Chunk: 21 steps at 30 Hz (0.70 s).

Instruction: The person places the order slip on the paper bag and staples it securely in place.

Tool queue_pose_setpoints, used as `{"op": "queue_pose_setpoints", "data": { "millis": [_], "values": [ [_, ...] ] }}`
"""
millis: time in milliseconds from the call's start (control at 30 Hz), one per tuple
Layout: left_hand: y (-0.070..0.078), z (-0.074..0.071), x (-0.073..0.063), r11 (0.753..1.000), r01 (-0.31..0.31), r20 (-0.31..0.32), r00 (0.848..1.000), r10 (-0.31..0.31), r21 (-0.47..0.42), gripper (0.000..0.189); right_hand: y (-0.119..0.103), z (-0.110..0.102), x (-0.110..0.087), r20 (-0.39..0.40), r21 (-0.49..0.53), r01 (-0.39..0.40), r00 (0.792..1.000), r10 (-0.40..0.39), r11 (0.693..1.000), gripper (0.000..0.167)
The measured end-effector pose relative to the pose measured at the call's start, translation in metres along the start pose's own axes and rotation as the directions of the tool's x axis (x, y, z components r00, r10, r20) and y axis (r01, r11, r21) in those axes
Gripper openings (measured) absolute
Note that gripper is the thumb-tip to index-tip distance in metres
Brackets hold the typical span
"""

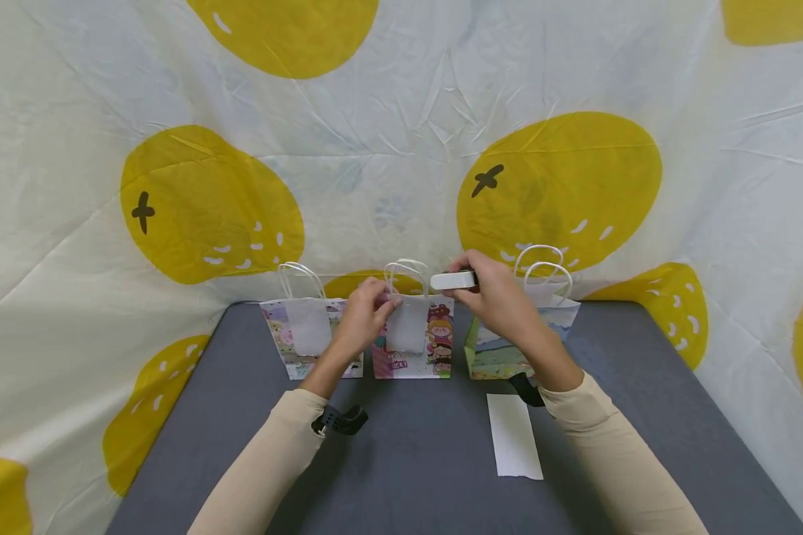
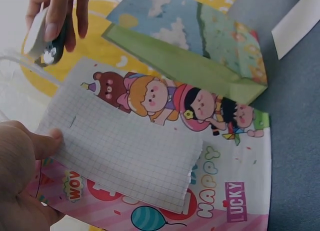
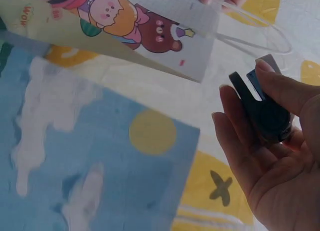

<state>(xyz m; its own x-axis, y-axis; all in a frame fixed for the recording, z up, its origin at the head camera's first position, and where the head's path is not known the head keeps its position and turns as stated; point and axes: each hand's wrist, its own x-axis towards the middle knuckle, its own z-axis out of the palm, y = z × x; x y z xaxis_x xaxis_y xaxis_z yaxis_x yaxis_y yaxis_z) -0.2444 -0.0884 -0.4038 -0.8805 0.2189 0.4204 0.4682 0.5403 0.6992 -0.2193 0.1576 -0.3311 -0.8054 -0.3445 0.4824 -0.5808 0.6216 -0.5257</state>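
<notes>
In the head view three small paper gift bags stand in a row. My left hand (image 1: 368, 308) pinches the top edge of the middle bag (image 1: 413, 366) together with a squared paper slip (image 1: 407, 327) lying against its front. The left wrist view shows a short dark line, like a staple, near the top of that slip (image 2: 125, 151). Right of the bag's handles, my right hand (image 1: 498, 297) holds a small white and black stapler (image 1: 451, 281). In the right wrist view the stapler's (image 3: 267, 111) jaws are apart, with nothing between them, away from the bag.
The left bag (image 1: 276, 327) has a white slip (image 1: 310, 327) on its front. A landscape-print bag (image 1: 502, 360) stands at right, partly behind my right forearm. Another white slip (image 1: 514, 435) lies on the grey table (image 1: 415, 453). A fruit-print cloth (image 1: 388, 200) hangs behind.
</notes>
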Motion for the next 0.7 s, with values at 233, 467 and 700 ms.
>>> {"op": "queue_pose_setpoints", "data": {
  "millis": [233,467,700],
  "values": [
    [0.001,-0.001,0.000,1.000,0.011,0.007,1.000,-0.011,0.023,0.010,0.002,-0.013,-0.015,0.011,-0.024,0.011,1.000,-0.011,1.000,0.030],
    [0.003,-0.002,0.001,0.999,0.030,0.021,0.999,-0.030,0.012,0.012,0.009,-0.027,-0.030,0.048,-0.020,0.092,0.995,-0.091,0.996,0.031],
    [0.004,-0.003,0.000,1.000,0.022,0.021,1.000,-0.021,-0.013,0.014,0.024,-0.036,-0.046,0.125,0.018,0.135,0.983,-0.136,0.991,0.028]
  ]
}}
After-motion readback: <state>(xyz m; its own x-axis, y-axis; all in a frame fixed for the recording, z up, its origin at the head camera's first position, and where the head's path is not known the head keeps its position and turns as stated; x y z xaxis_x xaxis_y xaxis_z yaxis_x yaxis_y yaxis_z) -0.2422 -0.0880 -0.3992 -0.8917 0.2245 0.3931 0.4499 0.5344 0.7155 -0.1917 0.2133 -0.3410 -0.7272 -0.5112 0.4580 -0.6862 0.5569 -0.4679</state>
